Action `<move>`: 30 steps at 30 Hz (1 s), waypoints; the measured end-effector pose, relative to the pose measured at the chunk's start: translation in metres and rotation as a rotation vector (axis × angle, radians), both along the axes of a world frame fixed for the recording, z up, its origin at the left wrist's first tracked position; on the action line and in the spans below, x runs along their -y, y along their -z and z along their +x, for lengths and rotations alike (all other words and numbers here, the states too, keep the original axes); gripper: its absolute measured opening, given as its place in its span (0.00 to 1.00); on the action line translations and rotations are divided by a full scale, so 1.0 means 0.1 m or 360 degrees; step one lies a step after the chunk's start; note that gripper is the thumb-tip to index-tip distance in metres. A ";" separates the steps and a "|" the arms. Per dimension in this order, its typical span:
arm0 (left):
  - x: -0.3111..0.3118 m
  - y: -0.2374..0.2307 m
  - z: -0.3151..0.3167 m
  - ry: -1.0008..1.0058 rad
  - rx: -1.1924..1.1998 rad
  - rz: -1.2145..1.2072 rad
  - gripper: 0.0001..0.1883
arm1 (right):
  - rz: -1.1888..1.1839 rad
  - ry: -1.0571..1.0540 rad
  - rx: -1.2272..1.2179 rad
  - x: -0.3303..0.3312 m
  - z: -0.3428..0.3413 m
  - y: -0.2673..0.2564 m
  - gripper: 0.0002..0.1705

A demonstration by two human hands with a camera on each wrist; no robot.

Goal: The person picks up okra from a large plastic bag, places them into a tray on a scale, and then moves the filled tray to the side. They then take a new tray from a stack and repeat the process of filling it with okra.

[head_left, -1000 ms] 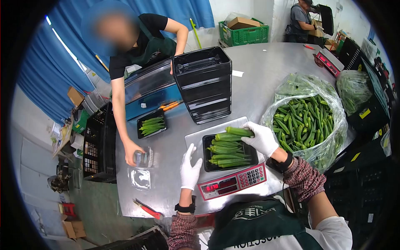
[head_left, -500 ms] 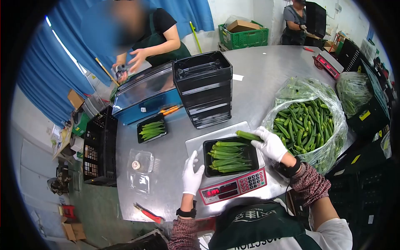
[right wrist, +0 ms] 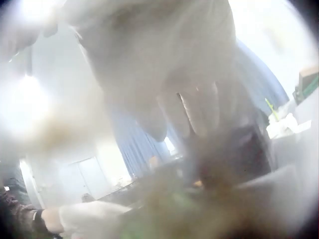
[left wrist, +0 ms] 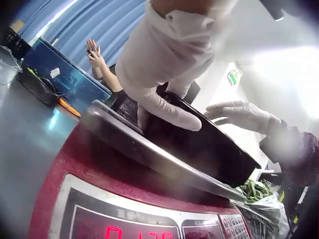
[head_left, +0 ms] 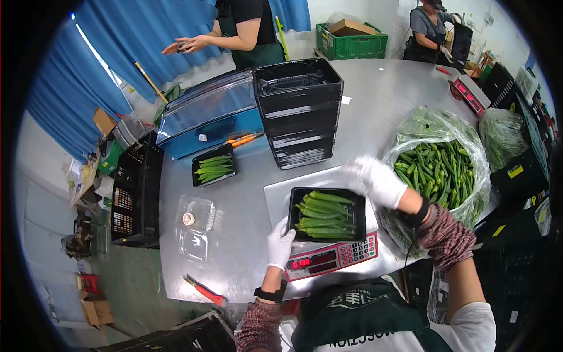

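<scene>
A black tray (head_left: pixel 356 214) with a row of green okra (head_left: pixel 325 214) sits over the scale (head_left: pixel 331 258), whose display shows red digits. My gloved left hand (head_left: pixel 280 243) grips the tray's near left corner; in the left wrist view that hand (left wrist: pixel 164 74) has thumb and fingers around the rim, and the tray (left wrist: pixel 199 144) looks tilted on the metal plate. My gloved right hand (head_left: pixel 378 180), blurred, is over the far right corner. From the left wrist view, its fingers (left wrist: pixel 227 109) extend near the rim, with nothing visible in them.
An open bag (head_left: pixel 484 176) of okra stands right. Stacked black trays (head_left: pixel 299 129) rise beyond the scale. A smaller okra tray (head_left: pixel 196 175), clear clamshell boxes (head_left: pixel 193 243) and a red-handled tool (head_left: pixel 208 293) lie left. One person (head_left: pixel 252 29) stands across the table, another (head_left: pixel 427 32) far right.
My left hand has moved onto the tray's corner and grips it. The okra pod has left my right hand, which moved up over the tray's far corner. The person opposite straightened and stepped back.
</scene>
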State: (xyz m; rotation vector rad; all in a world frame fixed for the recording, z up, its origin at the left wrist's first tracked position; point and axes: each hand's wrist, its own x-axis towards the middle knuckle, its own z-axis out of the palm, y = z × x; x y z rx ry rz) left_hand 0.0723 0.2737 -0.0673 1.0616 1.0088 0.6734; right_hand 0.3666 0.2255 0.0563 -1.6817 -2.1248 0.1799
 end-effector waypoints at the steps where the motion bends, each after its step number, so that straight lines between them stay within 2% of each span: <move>1: -0.04 0.01 -0.04 -0.0002 0.0013 -0.0002 0.23 | 0.0116 0.0177 0.0105 -0.06 0.14 -0.07 0.22; 4: -0.18 -0.01 -0.20 -0.0111 0.0083 0.0005 0.21 | 0.0372 0.0316 0.0165 -0.36 0.53 -0.32 0.25; 5: -0.24 -0.03 -0.27 -0.0122 0.0084 0.0013 0.21 | 0.0377 0.0292 -0.0225 -0.52 0.64 -0.33 0.26; 7: -0.37 -0.08 -0.44 -0.0170 0.0060 0.0051 0.21 | 0.0694 0.0446 0.0500 -0.74 0.56 -0.60 0.27; 11: -0.78 -0.17 -0.85 -0.0286 0.0058 0.0167 0.21 | 0.0837 0.0351 0.0661 -1.24 0.68 -0.67 0.25; 13: -1.02 -0.19 -1.03 -0.0344 0.0067 0.0193 0.20 | 0.0400 0.0217 0.0707 -1.40 0.63 -0.70 0.23; 15: -1.20 -0.20 -1.18 -0.0454 0.0043 0.0231 0.20 | 0.0383 0.0322 0.0544 -1.48 0.53 -0.72 0.14; 18: -1.42 -0.17 -1.33 -0.0532 0.0042 0.0250 0.20 | 0.0621 0.0272 0.0644 -1.60 0.58 -0.59 0.08; 22: -1.66 -0.06 -1.44 -0.0621 0.0048 0.0256 0.20 | 0.0538 0.0315 0.0549 -1.61 0.57 -0.65 0.09; 25: -1.68 -0.11 -1.42 -0.0668 0.0027 0.0275 0.20 | 0.0653 0.0387 0.0535 -1.53 0.34 -0.76 0.09; 27: -1.60 -0.18 -1.37 -0.0663 0.0040 0.0269 0.20 | 0.1093 0.0368 0.0554 -1.39 -0.10 -0.84 0.07; 29: -1.43 -0.30 -1.26 -0.0653 0.0054 0.0246 0.20 | 0.0592 -0.0014 0.0375 -1.11 -0.38 -0.73 0.06; 30: -1.32 -0.37 -1.19 -0.0652 0.0050 0.0218 0.20 | 0.0460 -0.0069 0.0156 -0.96 -0.55 -0.57 0.04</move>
